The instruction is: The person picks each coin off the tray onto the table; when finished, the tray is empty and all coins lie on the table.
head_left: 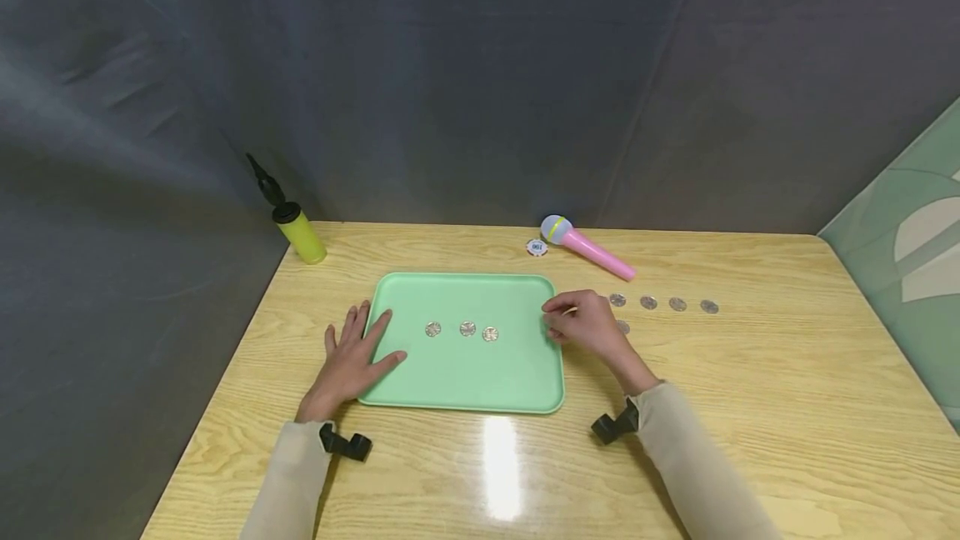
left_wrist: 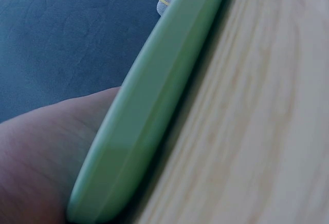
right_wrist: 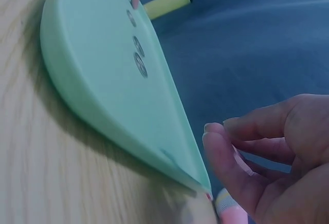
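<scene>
A mint-green tray [head_left: 465,386] lies on the table with three silver coins on it: a left coin [head_left: 432,329], a middle coin [head_left: 468,328] and a right coin [head_left: 490,334]. My left hand [head_left: 351,363] rests on the tray's left edge, fingers straight and spread, thumb over the surface. Above the tray's right rim, my right hand [head_left: 585,323] pinches what looks like a coin between thumb and fingertips, which mostly hide it. Right of that hand are several more coins [head_left: 648,302] in a row, plus a coin [head_left: 623,327] partly hidden behind the hand.
Behind the tray lie a pink toy microphone [head_left: 596,254] and a white poker chip [head_left: 536,247]. A yellow-green hand pump [head_left: 303,237] with a black top stands at the back left. Dark cloth [head_left: 480,82] hangs behind the wooden table [head_left: 750,407].
</scene>
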Available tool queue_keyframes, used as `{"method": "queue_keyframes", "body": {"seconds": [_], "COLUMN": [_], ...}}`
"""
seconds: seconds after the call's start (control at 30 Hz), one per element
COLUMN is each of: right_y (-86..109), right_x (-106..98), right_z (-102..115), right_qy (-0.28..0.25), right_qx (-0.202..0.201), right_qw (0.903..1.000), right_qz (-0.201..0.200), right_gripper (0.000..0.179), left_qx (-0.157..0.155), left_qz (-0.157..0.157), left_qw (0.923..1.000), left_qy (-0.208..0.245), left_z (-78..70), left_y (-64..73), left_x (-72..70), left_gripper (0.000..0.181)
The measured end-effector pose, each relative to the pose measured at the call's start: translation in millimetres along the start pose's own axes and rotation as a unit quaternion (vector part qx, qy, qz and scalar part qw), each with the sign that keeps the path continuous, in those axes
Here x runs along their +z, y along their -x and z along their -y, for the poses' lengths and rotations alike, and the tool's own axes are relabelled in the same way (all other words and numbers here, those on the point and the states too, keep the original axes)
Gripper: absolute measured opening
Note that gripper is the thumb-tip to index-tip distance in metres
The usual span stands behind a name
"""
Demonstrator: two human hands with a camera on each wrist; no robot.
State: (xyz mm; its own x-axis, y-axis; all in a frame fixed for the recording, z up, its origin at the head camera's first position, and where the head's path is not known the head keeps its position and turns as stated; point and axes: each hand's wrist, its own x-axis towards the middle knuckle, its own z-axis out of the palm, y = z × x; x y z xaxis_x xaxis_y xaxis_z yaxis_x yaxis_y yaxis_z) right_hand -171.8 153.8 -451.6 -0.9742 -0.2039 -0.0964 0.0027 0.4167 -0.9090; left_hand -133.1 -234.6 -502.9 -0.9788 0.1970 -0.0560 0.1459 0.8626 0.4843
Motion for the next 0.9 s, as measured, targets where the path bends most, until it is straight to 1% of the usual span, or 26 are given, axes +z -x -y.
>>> {"method": "queue_keyframes", "body": {"seconds": [0.1,0.37,0.6,0.8,0.9], "right_y": [-4.3,-12.7,-15.8,-17.0,-17.4], "right_x": [8,30,48,58,63], "right_z": [1,6,12,12,13], "right_qy": [0.005,0.029,0.079,0.080,0.103], "right_qx": [-0.006,-0.003,-0.037,-0.050,-0.055], "right_qw": [1.0000,0.9992,0.9956,0.9941,0.9922], "right_qz": [0.006,0.027,0.035,0.052,0.042], "right_gripper": [0.020,0.017,0.015,0.017,0.018], "left_qx": [0.001,0.001,0.000,-0.001,0.000], "left_qz": [-0.002,-0.002,0.000,-0.001,-0.002], "left_qw": [1.0000,1.0000,1.0000,1.0000,1.0000], "left_qy": [-0.002,0.001,0.000,0.000,0.000], "left_z": [0.4,-0.1,-0.4,-0.8,-0.7], "left_y": [0.1,0.1,-0.3,-0.5,-0.5], "left_x": [0.2,-0.6,-1.5,-1.2,-0.9], "left_gripper": [0.082,0.082,0.082,0.082,0.082]}}
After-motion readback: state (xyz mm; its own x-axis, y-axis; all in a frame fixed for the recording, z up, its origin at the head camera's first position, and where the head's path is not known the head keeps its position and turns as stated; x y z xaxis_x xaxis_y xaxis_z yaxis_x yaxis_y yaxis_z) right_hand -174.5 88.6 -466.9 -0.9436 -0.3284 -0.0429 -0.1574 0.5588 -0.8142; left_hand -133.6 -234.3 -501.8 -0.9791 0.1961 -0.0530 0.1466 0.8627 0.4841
